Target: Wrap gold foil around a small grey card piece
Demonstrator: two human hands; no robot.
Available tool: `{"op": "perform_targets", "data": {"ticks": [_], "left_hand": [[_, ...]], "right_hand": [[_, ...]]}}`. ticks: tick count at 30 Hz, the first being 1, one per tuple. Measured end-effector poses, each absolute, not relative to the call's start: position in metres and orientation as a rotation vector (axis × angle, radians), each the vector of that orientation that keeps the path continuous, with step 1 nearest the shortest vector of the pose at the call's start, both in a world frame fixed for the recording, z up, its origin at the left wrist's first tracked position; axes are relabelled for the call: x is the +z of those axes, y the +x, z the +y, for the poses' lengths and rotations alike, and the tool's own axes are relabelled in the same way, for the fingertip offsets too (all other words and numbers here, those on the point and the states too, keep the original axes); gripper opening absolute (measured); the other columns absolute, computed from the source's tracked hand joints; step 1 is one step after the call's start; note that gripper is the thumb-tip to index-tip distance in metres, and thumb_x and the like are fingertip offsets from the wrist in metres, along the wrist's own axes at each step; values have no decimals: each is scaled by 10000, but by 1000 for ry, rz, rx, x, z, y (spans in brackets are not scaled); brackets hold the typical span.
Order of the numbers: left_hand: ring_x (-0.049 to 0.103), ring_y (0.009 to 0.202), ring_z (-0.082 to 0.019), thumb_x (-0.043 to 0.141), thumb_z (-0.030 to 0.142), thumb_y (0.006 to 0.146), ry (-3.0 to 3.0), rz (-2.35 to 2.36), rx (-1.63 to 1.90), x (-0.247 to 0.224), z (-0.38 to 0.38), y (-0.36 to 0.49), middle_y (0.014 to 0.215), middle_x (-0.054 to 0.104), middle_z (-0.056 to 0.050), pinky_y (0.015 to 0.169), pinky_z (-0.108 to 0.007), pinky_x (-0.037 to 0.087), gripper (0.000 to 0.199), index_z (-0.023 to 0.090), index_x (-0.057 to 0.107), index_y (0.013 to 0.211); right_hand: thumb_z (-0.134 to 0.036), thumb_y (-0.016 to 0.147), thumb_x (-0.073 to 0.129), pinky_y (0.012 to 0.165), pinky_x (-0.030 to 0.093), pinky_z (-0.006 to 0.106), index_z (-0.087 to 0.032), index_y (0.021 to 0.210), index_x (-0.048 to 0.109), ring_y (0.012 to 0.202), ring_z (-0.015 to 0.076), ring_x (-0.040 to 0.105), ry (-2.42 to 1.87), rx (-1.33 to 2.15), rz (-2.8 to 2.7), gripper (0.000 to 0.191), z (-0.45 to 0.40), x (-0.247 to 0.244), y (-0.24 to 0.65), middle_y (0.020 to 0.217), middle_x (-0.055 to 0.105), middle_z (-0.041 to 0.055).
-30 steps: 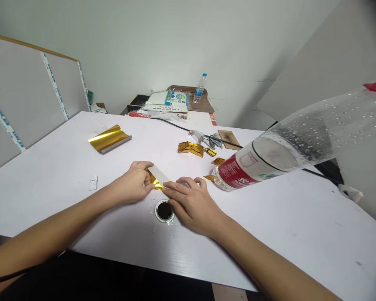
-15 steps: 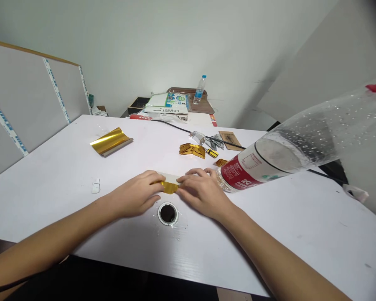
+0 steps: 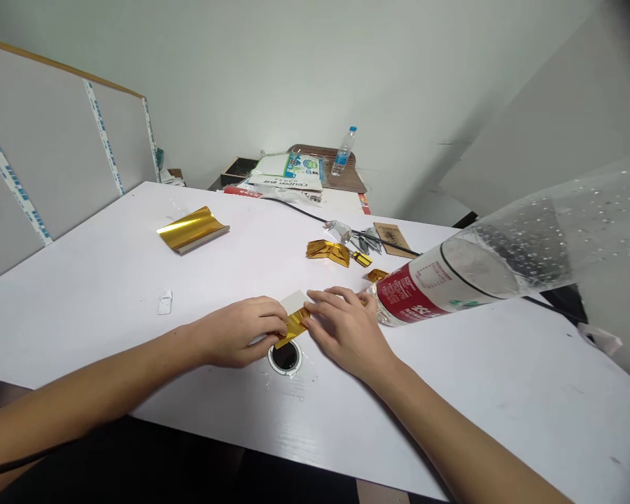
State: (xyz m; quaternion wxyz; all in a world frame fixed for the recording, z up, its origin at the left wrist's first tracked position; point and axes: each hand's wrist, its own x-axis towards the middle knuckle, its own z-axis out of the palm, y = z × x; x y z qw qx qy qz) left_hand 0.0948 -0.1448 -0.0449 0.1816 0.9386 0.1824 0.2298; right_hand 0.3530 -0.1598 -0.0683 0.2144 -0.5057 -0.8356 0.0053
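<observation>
Between my hands lies a small piece of gold foil paper (image 3: 296,323), folded, with a white strip (image 3: 294,302) along its far side. My left hand (image 3: 246,330) pinches the near-left end of the foil, thumb and fingers bent. The fingers of my right hand (image 3: 346,325) grip the right end, close to the white strip. Just below the foil is a round dark hole with a white ring (image 3: 285,358) in the tabletop, its upper rim partly covered by the foil. My fingertips hide both ends of the paper.
On the white table (image 3: 231,427) are a curled gold sheet (image 3: 193,227), a stack of folded gold pieces (image 3: 328,253), a yellow-black screwdriver (image 3: 361,259) and a white scrap (image 3: 165,302). A large plastic bottle with a red label (image 3: 407,294) leans in from the right. Behind stands a water bottle (image 3: 344,152).
The foil has turned so it slants, its left end now nearer me and over the hole's rim. My left hand moved along with it. The view shifted slightly.
</observation>
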Motion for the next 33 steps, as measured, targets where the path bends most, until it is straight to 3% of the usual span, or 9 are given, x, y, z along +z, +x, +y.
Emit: {"op": "perform_targets", "data": {"ticks": [7,13,18,33], "left_hand": [[693,1123,-257,512,118,960,2745,594,600,-46,-134,94,1179,732,-137,1024,-417,582,237,162,712,1080],[707,1157,-265,513,130,988,2780,647,659,-52,-131,91,1230,739,-139,1044,-437,590,275,152,726,1162],[724,1170,-245,506,82,950,2794,565,772,-55,-134,88,1164,768,-111,1037,-389,621,310,173,760,1103],[725,1184,-239,532,85,899,2779,589,824,-60,-133,85,1135,785,-80,1074,-387,602,322,195,766,1090]], "right_hand": [[-419,1039,549,1042,332,597,-319,1302,746,1279,365,566,-1575,9,-2330,344,-151,-63,347,1478,672,55],[-391,1072,500,964,391,534,-347,1214,802,1219,350,568,-1633,74,-2404,336,-127,-49,342,1386,721,43],[-405,1062,523,967,410,548,-339,1301,763,1280,375,526,-1596,65,-2341,345,-130,-58,346,1454,678,53],[-672,930,611,1061,371,644,-287,1471,620,1384,464,460,-1658,75,-2347,664,-150,-59,337,1602,541,107]]}}
